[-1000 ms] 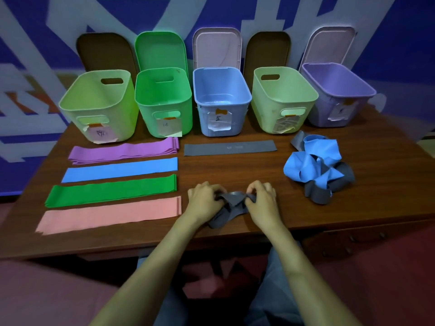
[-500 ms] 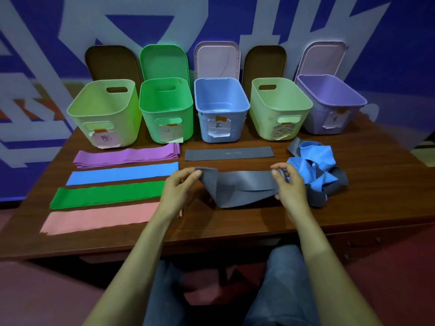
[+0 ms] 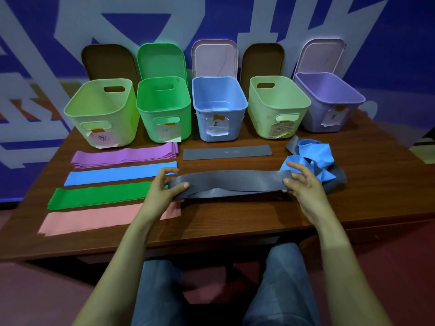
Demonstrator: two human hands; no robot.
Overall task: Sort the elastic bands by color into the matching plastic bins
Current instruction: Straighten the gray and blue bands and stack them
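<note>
Left hand: pinches 1 end of the gray band.
Right hand: pinches the other end.
Gray band: pulled out long over the table.

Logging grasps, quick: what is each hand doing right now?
Left hand: pinches the left end of the grey band.
Right hand: pinches its right end.

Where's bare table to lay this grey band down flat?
The table is bare near its front edge, right of the pink band, and right of the tangled pile. Crowded: the left side's flat bands and the bin row.
</note>
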